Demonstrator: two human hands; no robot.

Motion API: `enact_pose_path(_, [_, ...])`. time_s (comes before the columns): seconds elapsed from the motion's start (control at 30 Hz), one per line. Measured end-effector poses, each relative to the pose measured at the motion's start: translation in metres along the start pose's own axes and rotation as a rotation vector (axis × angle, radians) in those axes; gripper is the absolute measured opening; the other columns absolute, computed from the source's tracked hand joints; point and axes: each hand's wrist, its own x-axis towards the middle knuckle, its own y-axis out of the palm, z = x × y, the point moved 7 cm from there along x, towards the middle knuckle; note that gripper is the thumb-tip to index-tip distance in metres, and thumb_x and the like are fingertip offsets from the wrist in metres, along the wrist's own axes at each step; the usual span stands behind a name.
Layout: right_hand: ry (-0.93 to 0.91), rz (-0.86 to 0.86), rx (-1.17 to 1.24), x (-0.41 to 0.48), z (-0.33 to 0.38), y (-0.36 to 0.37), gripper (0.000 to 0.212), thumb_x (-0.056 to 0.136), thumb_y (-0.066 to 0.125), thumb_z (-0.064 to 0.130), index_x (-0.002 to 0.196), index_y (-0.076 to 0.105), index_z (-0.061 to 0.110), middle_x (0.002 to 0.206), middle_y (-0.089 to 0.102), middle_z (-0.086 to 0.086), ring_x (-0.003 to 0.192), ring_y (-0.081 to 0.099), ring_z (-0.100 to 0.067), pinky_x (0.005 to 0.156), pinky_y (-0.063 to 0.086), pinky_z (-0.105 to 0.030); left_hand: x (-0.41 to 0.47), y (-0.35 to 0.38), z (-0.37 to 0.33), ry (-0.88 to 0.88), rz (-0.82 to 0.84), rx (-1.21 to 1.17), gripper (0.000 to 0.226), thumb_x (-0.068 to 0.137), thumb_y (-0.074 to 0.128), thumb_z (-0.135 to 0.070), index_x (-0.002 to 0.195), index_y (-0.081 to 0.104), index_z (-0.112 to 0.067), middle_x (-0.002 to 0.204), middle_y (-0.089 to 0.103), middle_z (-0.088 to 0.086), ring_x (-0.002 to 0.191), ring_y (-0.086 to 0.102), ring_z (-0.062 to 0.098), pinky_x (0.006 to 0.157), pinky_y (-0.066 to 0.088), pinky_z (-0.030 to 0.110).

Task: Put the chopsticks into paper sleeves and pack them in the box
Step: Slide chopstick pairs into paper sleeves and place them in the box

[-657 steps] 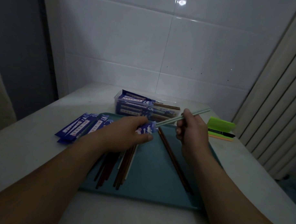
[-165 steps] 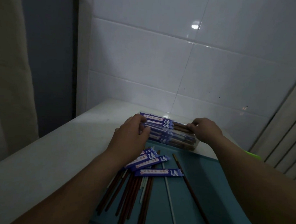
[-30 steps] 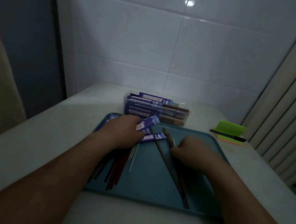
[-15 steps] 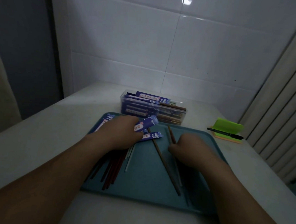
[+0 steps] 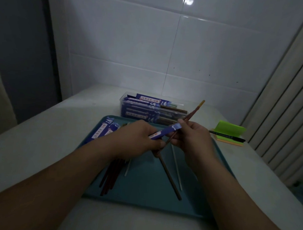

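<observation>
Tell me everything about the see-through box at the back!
The box is a long, clear container that looks like plastic, with no lid in sight. It stands flat on the white table, just behind the tray and close to the tiled wall. It is nearly full of sleeved chopsticks lying lengthwise in blue paper, brown ends poking out to the right. The top one sticks up above the rim. Neither the left hand nor the right hand touches it.
</observation>
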Motion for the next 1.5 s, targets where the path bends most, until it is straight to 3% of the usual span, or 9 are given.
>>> enact_pose_path(0.07, [0.008, 0.046, 0.061, -0.002, 0.001, 0.005, 0.015, 0.105, 0.056, 0.015, 0.104, 0.066, 0.003, 0.079, 0.078, -0.007, 0.068, 0.075, -0.015, 0.053, 0.055, -0.021, -0.001, -0.002, 0.001, -0.022, -0.008, -0.042, 0.033, 0.100, 0.062, -0.048, 0.082, 0.081, -0.028, 0.076, 0.075, -0.015, 0.070, 0.068, 0.010, 0.069, 0.052, 0.025])
enact_pose_path(0.23, [0.044, 0.152, 0.062, -0.009, -0.007, 0.021, 0.028, 0.104, 0.059, 0.025, 0.112, 0.070, 0.001, 0.103, 0.078, -0.015, 0.091, 0.076, -0.024, 0.071, 0.061, -0.028, -0.004, -0.002, -0.006, -0.016, -0.001, -0.092, 0.038, 0.104, 0.058, -0.037, 0.070, 0.072, -0.027, 0.065, 0.072, -0.014, 0.054, 0.056, -0.001, 0.055, 0.041, 0.015])
enact_pose_path(0.4, [0.029, 0.255, -0.028, -0.012, -0.009, 0.029, 0.019, 0.103, 0.059, 0.029, 0.106, 0.070, 0.013, 0.081, 0.070, -0.005, 0.063, 0.063, -0.012, 0.051, 0.044, -0.020, -0.004, -0.006, -0.004, -0.001, -0.017, -0.169, 0.042, 0.105, 0.055, -0.038, 0.074, 0.069, -0.014, 0.055, 0.062, -0.004, 0.049, 0.047, 0.005, 0.054, 0.037, 0.022])
enact_pose_path(0.57, [0.001, -0.003, 0.087, 0.005, -0.003, -0.004, 0.021, 0.104, 0.060, 0.024, 0.085, 0.058, 0.016, 0.061, 0.054, 0.000, 0.050, 0.054, -0.013, 0.042, 0.041, -0.023, -0.007, -0.009, -0.006, 0.014, 0.043, -0.265, 0.043, 0.107, 0.054, -0.032, 0.067, 0.064, -0.022, 0.048, 0.055, -0.011, 0.045, 0.041, 0.005, 0.049, 0.034, 0.020])
enact_pose_path(0.93, [0.124, 0.066, 0.034, 0.006, -0.015, -0.004, 0.017, 0.104, 0.054, 0.025, 0.090, 0.056, 0.016, 0.057, 0.052, 0.002, 0.045, 0.046, -0.012, 0.038, 0.033, -0.023, -0.004, -0.005, -0.007, 0.122, 0.107, -0.109, 0.026, 0.105, 0.059, -0.030, 0.081, 0.068, -0.027, 0.064, 0.068, -0.015, 0.053, 0.050, 0.001, 0.056, 0.041, 0.016])
enact_pose_path(1.03, [0.019, -0.028, -0.012, 0.010, -0.005, -0.013, 0.018, 0.102, 0.052, 0.020, 0.086, 0.054, 0.014, 0.057, 0.053, -0.001, 0.043, 0.046, -0.014, 0.038, 0.032, -0.023, 0.000, -0.008, 0.000, 0.127, 0.031, -0.018, 0.028, 0.100, 0.060, -0.051, 0.090, 0.063, -0.024, 0.076, 0.065, -0.007, 0.066, 0.057, 0.005, 0.066, 0.046, 0.027])
enact_pose_path(1.17, [-0.137, -0.171, -0.008, 0.017, 0.011, -0.035, 0.017, 0.101, 0.051, 0.017, 0.084, 0.051, 0.013, 0.056, 0.053, -0.001, 0.041, 0.047, -0.016, 0.039, 0.030, -0.022, 0.003, -0.013, 0.007, 0.100, -0.063, 0.105, 0.038, 0.092, 0.045, -0.075, 0.109, 0.056, -0.043, 0.105, 0.066, -0.016, 0.091, 0.061, 0.000, 0.083, 0.052, 0.031])
enact_pose_path(1.27, [-0.149, -0.175, -0.019, 0.018, 0.010, -0.038, 0.017, 0.101, 0.051, 0.018, 0.084, 0.051, 0.013, 0.057, 0.053, -0.002, 0.041, 0.047, -0.016, 0.039, 0.032, -0.022, 0.004, -0.013, 0.007, 0.134, -0.088, 0.161, 0.037, 0.095, 0.045, -0.071, 0.123, 0.051, -0.048, 0.120, 0.065, -0.015, 0.104, 0.062, 0.008, 0.091, 0.052, 0.036])
enact_pose_path(1.5, [-0.235, -0.112, -0.161, 0.010, 0.016, -0.025, 0.020, 0.103, 0.053, 0.023, 0.085, 0.056, 0.015, 0.057, 0.056, -0.001, 0.047, 0.052, -0.021, 0.044, 0.037, -0.026, 0.007, -0.014, 0.010, 0.177, -0.162, 0.168, 0.024, 0.107, 0.046, -0.040, 0.125, 0.061, -0.032, 0.109, 0.058, -0.018, 0.099, 0.055, 0.004, 0.083, 0.041, 0.029])
